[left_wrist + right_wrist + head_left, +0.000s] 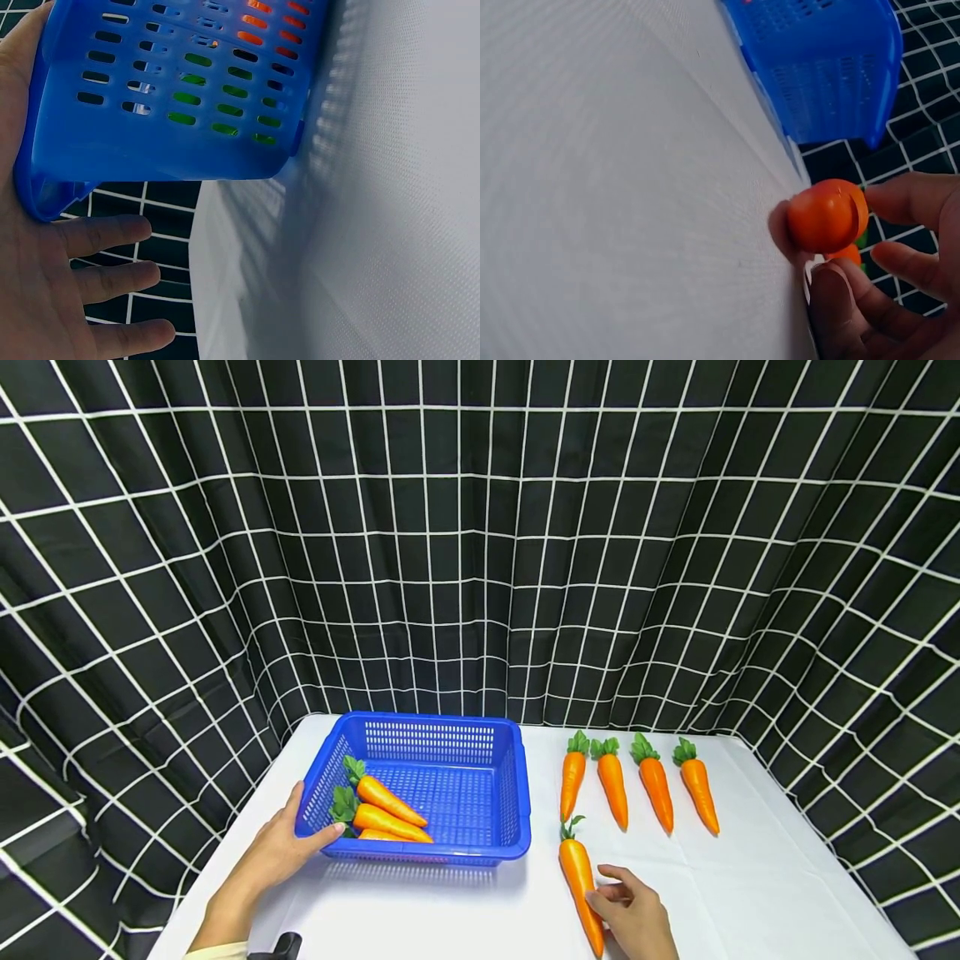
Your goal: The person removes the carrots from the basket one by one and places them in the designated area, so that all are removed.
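Note:
My left hand (281, 847) holds the left side of a blue plastic basket (517, 785), thumb over the rim; in the left wrist view three other fingers (112, 281) extend straight below its corner. In the basket lie three carrots (390, 797) with green tops. Beside a single carrot (576, 872) on the table, at its right edge, is my right hand (633, 914), its thumb tip at the carrot's side. In the right wrist view that carrot's end (825, 217) faces the camera, the loosely bent fingers (915, 199) close to it but not wrapped round it.
Several more carrots (652, 781) lie in a row at the back right, leaves pointing away. A white cloth (757, 860) covers the table. Black curtains (480, 568) with a white grid enclose the back and sides. A small dark object (287, 943) shows near my left forearm.

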### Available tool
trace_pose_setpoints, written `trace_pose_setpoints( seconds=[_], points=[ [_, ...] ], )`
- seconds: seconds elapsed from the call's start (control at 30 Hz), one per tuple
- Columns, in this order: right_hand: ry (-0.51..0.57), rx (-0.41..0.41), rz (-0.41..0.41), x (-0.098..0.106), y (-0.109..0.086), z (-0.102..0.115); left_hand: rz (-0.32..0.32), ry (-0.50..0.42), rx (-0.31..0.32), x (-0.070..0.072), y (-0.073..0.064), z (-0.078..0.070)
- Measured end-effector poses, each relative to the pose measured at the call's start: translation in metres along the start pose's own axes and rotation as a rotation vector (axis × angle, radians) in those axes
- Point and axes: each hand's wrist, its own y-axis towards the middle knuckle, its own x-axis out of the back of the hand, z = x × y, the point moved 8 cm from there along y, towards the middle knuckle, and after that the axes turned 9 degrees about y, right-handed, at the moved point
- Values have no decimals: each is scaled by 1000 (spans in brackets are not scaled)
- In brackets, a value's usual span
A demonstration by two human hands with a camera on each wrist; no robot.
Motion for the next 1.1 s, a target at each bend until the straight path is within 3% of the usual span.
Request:
trace_pose_setpoints(
  seconds=[0.1,0.23,0.37,0.53,0.6,0.83,1.1],
  points=[
    [34,-30,7,1,1,0,1,-4,2,0,0,0],
    [69,-6,27,5,3,6,-6,-8,-7,0,-1,1],
    [89,118,49,10,6,23,-11,-4,-9,1,-1,1],
    [155,350,94,15,7,52,-9,-1,0,0,0,3],
    [210,444,141,15,6,63,-12,0,1,-1,1,3],
    [338,730,418,8,2,102,-23,3,-8,0,1,3],
    [379,822,657,-8,7,142,-18,11,-4,0,1,1]
  ],
)
